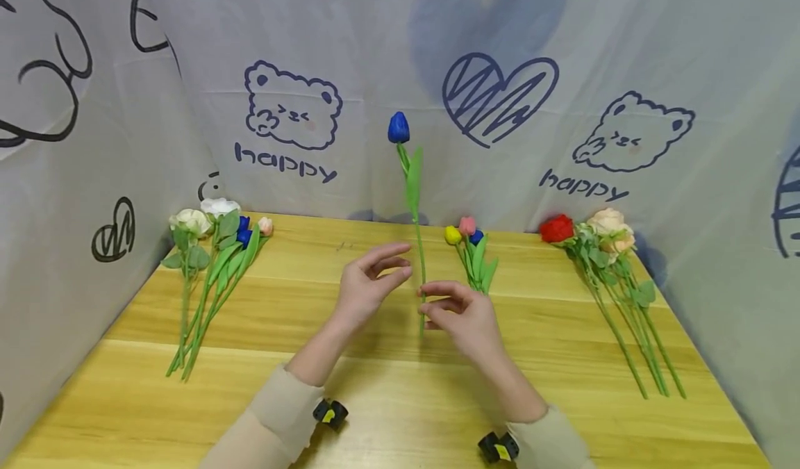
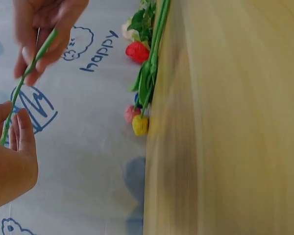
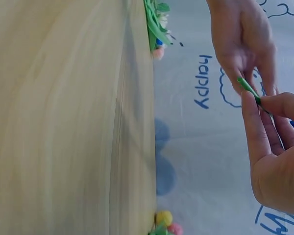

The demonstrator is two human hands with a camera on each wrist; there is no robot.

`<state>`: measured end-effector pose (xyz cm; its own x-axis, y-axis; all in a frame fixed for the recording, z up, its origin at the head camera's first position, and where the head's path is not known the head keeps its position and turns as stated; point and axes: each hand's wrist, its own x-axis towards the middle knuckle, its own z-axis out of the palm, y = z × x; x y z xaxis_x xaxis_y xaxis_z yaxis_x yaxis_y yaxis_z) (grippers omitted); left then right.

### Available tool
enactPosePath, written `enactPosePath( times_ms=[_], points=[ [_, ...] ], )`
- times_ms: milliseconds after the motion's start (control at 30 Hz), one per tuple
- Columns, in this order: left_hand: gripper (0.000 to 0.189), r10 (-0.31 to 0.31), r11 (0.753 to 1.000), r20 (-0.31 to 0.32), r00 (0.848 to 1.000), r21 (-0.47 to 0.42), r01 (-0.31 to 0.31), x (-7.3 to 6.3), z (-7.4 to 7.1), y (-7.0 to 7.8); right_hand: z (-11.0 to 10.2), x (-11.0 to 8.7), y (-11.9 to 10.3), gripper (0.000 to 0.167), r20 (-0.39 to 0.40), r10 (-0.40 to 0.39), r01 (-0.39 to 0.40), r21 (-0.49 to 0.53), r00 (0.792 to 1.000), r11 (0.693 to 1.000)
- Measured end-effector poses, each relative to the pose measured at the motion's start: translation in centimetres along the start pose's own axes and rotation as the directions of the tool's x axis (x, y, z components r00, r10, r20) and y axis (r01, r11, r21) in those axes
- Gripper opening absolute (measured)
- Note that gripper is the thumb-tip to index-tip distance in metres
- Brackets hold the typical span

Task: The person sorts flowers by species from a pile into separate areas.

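A blue artificial tulip [image 1: 398, 128] stands upright over the table, its long green stem [image 1: 420, 247] carrying one leaf. My right hand [image 1: 465, 316] pinches the lower stem between thumb and fingertips. In the right wrist view the cut end of the green stem [image 3: 248, 89] pokes out past the thumb and forefinger of that right hand [image 3: 274, 147]. My left hand [image 1: 369, 281] hovers just left of the stem, its thumb and fingers parted and loosely curved. From the left wrist, the left hand [image 2: 14, 166] appears with the stem overlapping it.
On the wooden table [image 1: 281, 399], a bunch of white roses and tulips [image 1: 206, 260] lies left. Yellow, pink and blue tulips [image 1: 471, 247] lie behind my right hand. Red and peach roses [image 1: 606, 260] lie right. A printed curtain [image 1: 375, 38] hangs behind.
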<state>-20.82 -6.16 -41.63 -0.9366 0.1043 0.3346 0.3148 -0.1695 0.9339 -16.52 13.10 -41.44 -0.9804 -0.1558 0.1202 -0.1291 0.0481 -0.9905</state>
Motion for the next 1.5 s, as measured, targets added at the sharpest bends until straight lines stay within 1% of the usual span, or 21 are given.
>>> enactPosePath(
  times_ms=[100, 167, 233, 367, 600, 733, 833, 900, 1033, 1100, 1233, 1300, 1333, 1367, 1433, 1500],
  points=[
    [0.036, 0.031, 0.998, 0.011, 0.999, 0.051, -0.031, -0.3, -1.3, 0.1, -0.9, -0.2, 0.0, 0.024, -0.010, -0.004, 0.004, -0.029, 1.000, 1.000],
    [0.035, 0.051, 0.993, 0.019, 0.999, 0.105, -0.052, -0.4, -2.4, 0.1, -1.6, -0.5, 0.0, 0.024, -0.019, 0.004, -0.004, -0.050, 1.000, 0.999],
    [0.034, 0.067, 0.983, 0.034, 0.997, 0.169, -0.072, -0.6, -3.6, 0.1, -2.4, -0.8, 0.1, 0.025, -0.032, 0.019, -0.021, -0.066, 0.999, 0.998],
    [0.033, 0.084, 0.948, 0.047, 0.995, 0.304, -0.094, -0.9, -6.2, 0.3, -4.0, -1.4, 0.3, 0.027, -0.054, 0.053, -0.058, -0.103, 0.997, 0.993],
    [0.034, 0.060, 0.889, 0.008, 0.998, 0.455, -0.057, -1.6, -11.1, 1.1, -6.5, -2.1, 0.7, 0.029, -0.074, 0.098, -0.110, -0.182, 0.992, 0.977],
    [0.034, 0.054, 0.839, -0.008, 0.998, 0.543, -0.041, -2.1, -14.1, 1.7, -8.1, -2.5, 1.1, 0.032, -0.102, 0.139, -0.157, -0.198, 0.985, 0.967],
    [0.034, 0.054, 0.789, -0.015, 0.998, 0.614, -0.033, -2.6, -16.5, 2.1, -9.2, -2.8, 1.6, 0.034, -0.117, 0.164, -0.186, -0.213, 0.980, 0.959],
    [0.034, 0.057, 0.750, -0.016, 0.998, 0.660, -0.032, -2.9, -18.0, 2.3, -10.0, -3.0, 1.9, 0.036, -0.124, 0.175, -0.200, -0.229, 0.977, 0.953],
    [0.034, 0.061, 0.663, -0.012, 0.998, 0.748, -0.032, -3.4, -21.0, 2.4, -11.2, -3.2, 2.6, 0.038, -0.141, 0.205, -0.236, -0.261, 0.969, 0.936],
    [0.033, 0.052, 0.615, -0.006, 0.999, 0.788, -0.027, -3.6, -22.3, 2.5, -11.7, -3.3, 2.9, 0.039, -0.149, 0.229, -0.263, -0.280, 0.962, 0.923],
    [0.035, 0.010, 0.540, 0.015, 1.000, 0.841, -0.018, -4.0, -24.9, 2.9, -12.5, -3.5, 3.6, 0.038, -0.152, 0.272, -0.308, -0.326, 0.950, 0.894],
    [0.036, -0.024, 0.516, 0.029, 0.999, 0.857, -0.012, -4.1, -26.0, 2.9, -12.9, -3.5, 3.8, 0.037, -0.150, 0.295, -0.329, -0.338, 0.944, 0.882],
    [0.037, -0.049, 0.513, 0.041, 0.998, 0.859, -0.010, -4.1, -26.5, 3.0, -13.1, -3.5, 3.9, 0.037, -0.142, 0.300, -0.332, -0.342, 0.943, 0.879],
    [0.037, -0.074, 0.503, 0.053, 0.996, 0.864, -0.009, -4.1, -27.0, 3.0, -13.2, -3.5, 4.0, 0.036, -0.138, 0.310, -0.339, -0.342, 0.941, 0.877],
    [0.038, -0.129, 0.497, 0.085, 0.988, 0.868, -0.009, -4.1, -27.7, 3.1, -13.4, -3.5, 4.1, 0.036, -0.124, 0.326, -0.349, -0.345, 0.937, 0.871],
    [0.039, -0.193, 0.490, 0.112, 0.975, 0.872, -0.003, -4.0, -28.3, 3.1, -13.6, -3.5, 4.3, 0.035, -0.103, 0.334, -0.348, -0.365, 0.937, 0.863]
  ],
)
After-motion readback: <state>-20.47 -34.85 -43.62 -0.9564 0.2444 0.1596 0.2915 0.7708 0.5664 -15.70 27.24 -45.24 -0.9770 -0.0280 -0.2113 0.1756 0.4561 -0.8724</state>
